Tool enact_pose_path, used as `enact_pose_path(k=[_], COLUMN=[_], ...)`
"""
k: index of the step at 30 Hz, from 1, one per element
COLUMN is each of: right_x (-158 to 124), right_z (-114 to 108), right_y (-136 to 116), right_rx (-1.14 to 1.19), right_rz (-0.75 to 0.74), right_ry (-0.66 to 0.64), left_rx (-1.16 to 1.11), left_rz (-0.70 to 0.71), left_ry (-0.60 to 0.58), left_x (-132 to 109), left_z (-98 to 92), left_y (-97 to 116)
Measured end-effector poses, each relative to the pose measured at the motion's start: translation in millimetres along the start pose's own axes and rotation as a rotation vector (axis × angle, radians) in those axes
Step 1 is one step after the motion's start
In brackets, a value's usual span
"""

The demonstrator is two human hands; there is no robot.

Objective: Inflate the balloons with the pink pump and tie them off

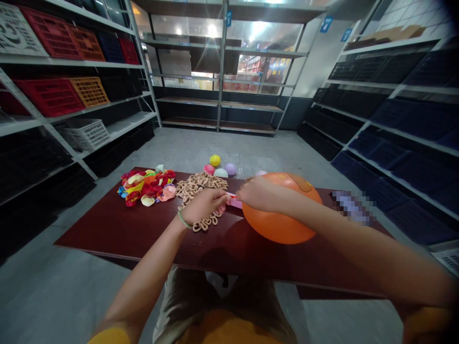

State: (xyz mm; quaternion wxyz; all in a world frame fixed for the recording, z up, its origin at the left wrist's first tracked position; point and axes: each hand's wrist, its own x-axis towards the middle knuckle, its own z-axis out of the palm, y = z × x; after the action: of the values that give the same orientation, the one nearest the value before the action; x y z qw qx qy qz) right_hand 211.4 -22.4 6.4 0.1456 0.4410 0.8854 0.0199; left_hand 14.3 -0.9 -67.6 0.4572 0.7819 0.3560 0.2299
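A large inflated orange balloon (279,227) rests on the dark red table (118,229), to the right of centre. My right hand (258,193) lies across its near left side, fingers closed at its neck. Pinched at the fingertips, my left hand (204,206) meets the right one. A short reddish piece (231,195), seemingly the balloon's neck, stretches between them. Just below that shows something flat and pink (235,203), whose kind I cannot make out. Behind my left hand lies a heap of beige, looped, uninflated long balloons (195,186).
Mixed uninflated balloons (150,186) lie in a pile at the table's left. Small inflated balloons, including a yellow one (215,160), sit past the far edge. A blurred purple item (351,208) is at the right. Shelves with crates (53,95) stand on both sides.
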Motion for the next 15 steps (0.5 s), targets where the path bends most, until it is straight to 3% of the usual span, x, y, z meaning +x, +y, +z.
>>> enact_pose_path(k=[3, 11, 13, 15], right_x=[-5, -3, -3, -3], right_z=[-9, -16, -11, -5], right_y=[2, 7, 4, -1], right_rx=[0.029, 0.493, 0.577, 0.543], right_rz=[-0.025, -0.141, -0.161, -0.082], right_ry=[-0.12, -0.218, -0.229, -0.135], left_rx=[-0.128, -0.291, -0.38, -0.466], left_rz=[0.001, 0.018, 0.027, 0.023], left_ry=[0.01, 0.094, 0.144, 0.168], left_x=[-6, -18, -20, -23], left_z=[-0.7, -8.6, -6.4, -3.6], left_y=[-1, 0, 0, -1])
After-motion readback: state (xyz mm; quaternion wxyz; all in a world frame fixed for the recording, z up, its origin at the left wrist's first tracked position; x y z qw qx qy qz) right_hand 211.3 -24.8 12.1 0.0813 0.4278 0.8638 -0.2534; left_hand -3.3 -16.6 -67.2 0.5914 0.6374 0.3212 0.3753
